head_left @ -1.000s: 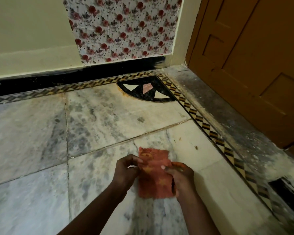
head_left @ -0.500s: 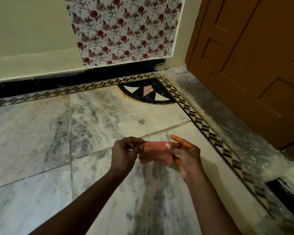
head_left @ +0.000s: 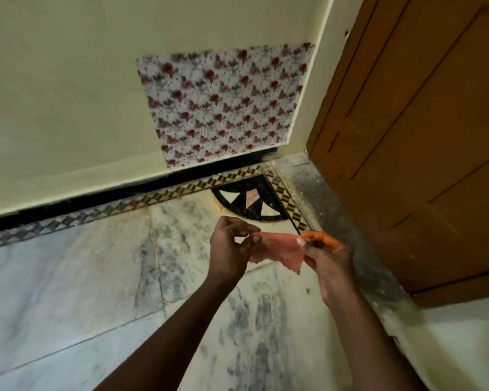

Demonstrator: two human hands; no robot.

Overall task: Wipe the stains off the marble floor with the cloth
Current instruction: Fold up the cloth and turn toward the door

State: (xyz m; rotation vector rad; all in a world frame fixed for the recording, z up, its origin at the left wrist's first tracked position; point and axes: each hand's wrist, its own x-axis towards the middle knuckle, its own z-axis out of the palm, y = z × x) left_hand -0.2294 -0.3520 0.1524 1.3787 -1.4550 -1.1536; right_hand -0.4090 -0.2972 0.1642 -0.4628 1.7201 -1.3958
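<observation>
A small pink-red cloth [head_left: 277, 249] is stretched in the air between my two hands, above the floor. My left hand [head_left: 229, 249] pinches its left edge and my right hand [head_left: 328, 258] pinches its right edge, with orange marks on the fingers. Below lies the white marble floor [head_left: 102, 283] with grey veins and dark smudges. A small dark speck [head_left: 307, 290] sits on the marble beside my right wrist.
A patterned tile border [head_left: 158, 196] and a black skirting run along the cream wall. A black fan-shaped inlay [head_left: 251, 201] fills the corner. A brown wooden door [head_left: 424, 136] stands at the right over a dusty grey threshold [head_left: 339, 221]. Floral paper [head_left: 223, 105] covers part of the wall.
Both hands lifted the cloth off the marble and raised it, holding it flat in the air. The view tilted upward, showing more wall.
</observation>
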